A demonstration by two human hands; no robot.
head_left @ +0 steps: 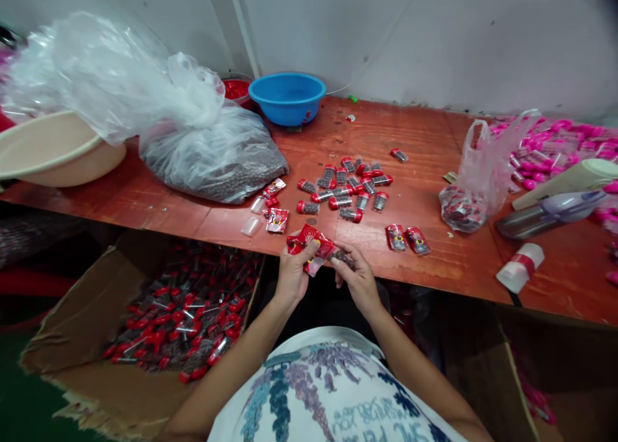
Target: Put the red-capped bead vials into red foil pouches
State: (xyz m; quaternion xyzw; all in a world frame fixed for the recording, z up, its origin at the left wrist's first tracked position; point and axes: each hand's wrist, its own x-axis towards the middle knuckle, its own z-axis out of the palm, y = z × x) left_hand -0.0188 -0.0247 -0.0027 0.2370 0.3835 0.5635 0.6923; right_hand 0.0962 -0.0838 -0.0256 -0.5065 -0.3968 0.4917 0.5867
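At the table's near edge my left hand (293,271) is closed on a red printed packet (309,239) with a clear sleeve end. Close beside it, my right hand (356,276) pinches a small clear tube of dark beads (342,257) against that packet. A group of several red-capped tubes (348,188) lies on the wooden table (405,146) just beyond my hands. Two packed red sachets (407,238) lie to the right of my hands, and another sachet (277,219) with loose clear sleeves lies to the left.
A large clear bag of dark beads (212,152) lies at the left, next to a beige basin (53,149). A blue bowl (287,96) stands at the back. A small plastic bag (470,184), pink tubes (555,146) and a tape roll (520,267) are right. A cardboard box of tubes (178,316) sits below.
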